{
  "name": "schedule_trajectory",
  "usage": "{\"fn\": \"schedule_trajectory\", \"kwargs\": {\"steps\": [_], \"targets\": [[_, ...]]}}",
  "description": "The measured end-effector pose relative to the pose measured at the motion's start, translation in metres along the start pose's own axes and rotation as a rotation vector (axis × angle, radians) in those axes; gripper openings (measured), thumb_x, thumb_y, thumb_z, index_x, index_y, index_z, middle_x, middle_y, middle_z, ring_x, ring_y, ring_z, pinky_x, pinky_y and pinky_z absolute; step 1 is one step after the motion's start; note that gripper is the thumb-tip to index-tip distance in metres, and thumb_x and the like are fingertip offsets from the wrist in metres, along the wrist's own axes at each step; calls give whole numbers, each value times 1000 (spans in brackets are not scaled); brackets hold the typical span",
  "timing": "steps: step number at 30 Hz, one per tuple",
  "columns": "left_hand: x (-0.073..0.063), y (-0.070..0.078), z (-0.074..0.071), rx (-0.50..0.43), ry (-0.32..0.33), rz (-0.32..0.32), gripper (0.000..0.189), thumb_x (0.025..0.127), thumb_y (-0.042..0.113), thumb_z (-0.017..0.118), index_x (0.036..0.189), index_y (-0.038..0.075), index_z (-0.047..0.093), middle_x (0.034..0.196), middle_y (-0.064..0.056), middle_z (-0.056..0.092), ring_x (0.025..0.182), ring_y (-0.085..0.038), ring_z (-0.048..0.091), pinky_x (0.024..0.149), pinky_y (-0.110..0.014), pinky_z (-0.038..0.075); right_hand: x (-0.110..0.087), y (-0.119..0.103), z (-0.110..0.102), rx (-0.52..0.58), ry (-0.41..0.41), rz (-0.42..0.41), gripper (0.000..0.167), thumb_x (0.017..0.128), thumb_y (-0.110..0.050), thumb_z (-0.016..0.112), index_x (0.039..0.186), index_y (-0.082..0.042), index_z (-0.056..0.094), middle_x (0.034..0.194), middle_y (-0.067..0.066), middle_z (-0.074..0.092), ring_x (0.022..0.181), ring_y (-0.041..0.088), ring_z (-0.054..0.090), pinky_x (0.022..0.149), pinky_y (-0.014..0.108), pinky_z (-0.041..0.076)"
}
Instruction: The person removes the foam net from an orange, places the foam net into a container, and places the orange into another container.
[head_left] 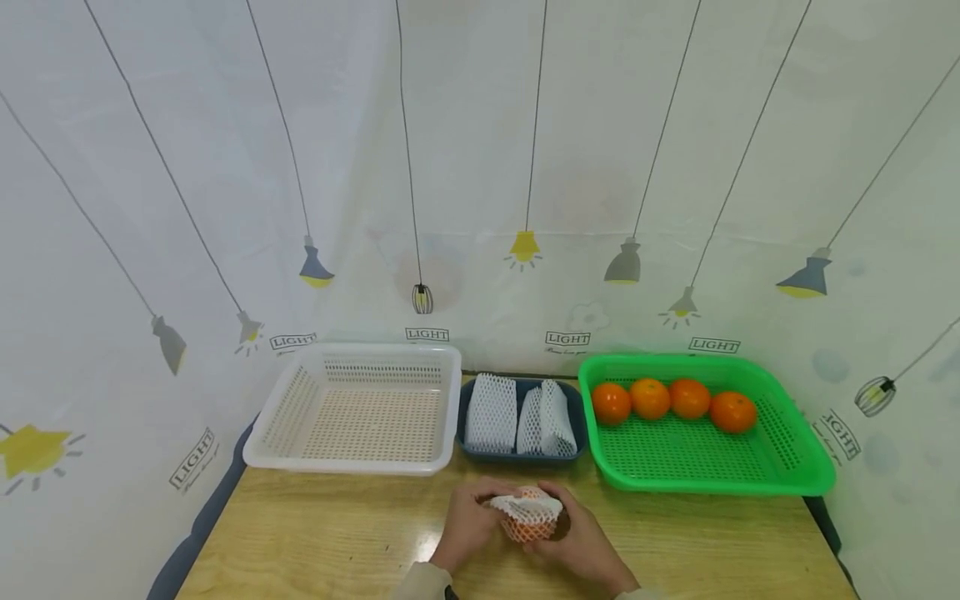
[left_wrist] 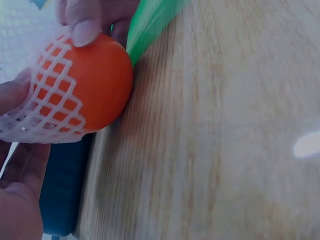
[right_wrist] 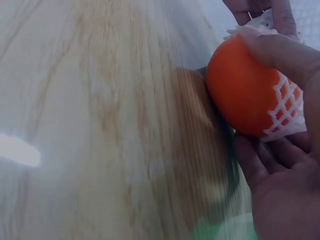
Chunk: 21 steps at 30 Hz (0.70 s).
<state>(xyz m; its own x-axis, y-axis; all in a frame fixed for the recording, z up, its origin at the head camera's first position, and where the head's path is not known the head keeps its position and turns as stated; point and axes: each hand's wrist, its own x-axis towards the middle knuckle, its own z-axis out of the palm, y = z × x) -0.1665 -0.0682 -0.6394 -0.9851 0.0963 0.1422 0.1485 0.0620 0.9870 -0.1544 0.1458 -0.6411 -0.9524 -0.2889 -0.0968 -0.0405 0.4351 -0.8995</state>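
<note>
An orange (left_wrist: 105, 82) sits partly inside a white foam net sleeve (head_left: 528, 510), just above the table's near part. With thumb and fingers, my left hand (head_left: 472, 518) pinches the sleeve. My right hand (head_left: 581, 543) grips the orange, its thumb on the bare skin at the top and its fingers beneath, in the right wrist view (right_wrist: 285, 175). The mesh covers one side of the fruit while the other side is bare in both wrist views. Beyond the hands, a dark blue tray (head_left: 517, 457) holds folded foam net sleeves (head_left: 491, 414).
On the left stands a white perforated basket (head_left: 348, 467) with nothing in it. A green basket (head_left: 708, 483) on the right holds several oranges (head_left: 733, 412) along its back. The wooden table (head_left: 315, 533) meets a lamp-patterned curtain (head_left: 480, 167) behind the containers.
</note>
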Motion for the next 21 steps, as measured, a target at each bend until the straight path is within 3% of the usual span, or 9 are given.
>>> {"fn": "schedule_trajectory", "kwargs": {"steps": [5, 12, 16, 21], "targets": [[-1, 0, 0, -10, 34, -25, 26, 73, -12, 78, 93, 5, 82, 99, -14, 79, 92, -7, 72, 87, -21, 58, 0, -1, 4, 12, 61, 25, 92, 65, -33, 98, 145, -18, 54, 139, 5, 63, 123, 20, 58, 103, 28, 48], [1, 6, -2, 10, 32, -74, 23, 79, -6, 75, 96, 7, 81, 98, -8, 80, 90, -8, 71, 80, -21, 57, 2, -3, 5, 79, 33, 35, 88, 66, -26, 98, 142, -14, 55, 133, 8, 65, 119, 20, 61, 97, 23, 51], [6, 19, -6, 11, 43, -97, 15, 84, 7, 81, 99, 7, 80, 98, -9, 78, 85, -7, 68, 74, -19, 56, 2, -4, 3, 45, 5, 46, 89, 68, -31, 97, 143, -10, 54, 134, 10, 65, 121, 25, 62, 100, 32, 54], [21, 35, -12, 35, 45, -119, 32, 89, 31, 81, 112, 8, 77, 103, -9, 78, 86, -6, 68, 74, -20, 58, 1, -4, 2, 82, -16, 31, 86, 70, -26, 96, 142, -5, 54, 137, 17, 62, 121, 29, 65, 99, 38, 57]]}}
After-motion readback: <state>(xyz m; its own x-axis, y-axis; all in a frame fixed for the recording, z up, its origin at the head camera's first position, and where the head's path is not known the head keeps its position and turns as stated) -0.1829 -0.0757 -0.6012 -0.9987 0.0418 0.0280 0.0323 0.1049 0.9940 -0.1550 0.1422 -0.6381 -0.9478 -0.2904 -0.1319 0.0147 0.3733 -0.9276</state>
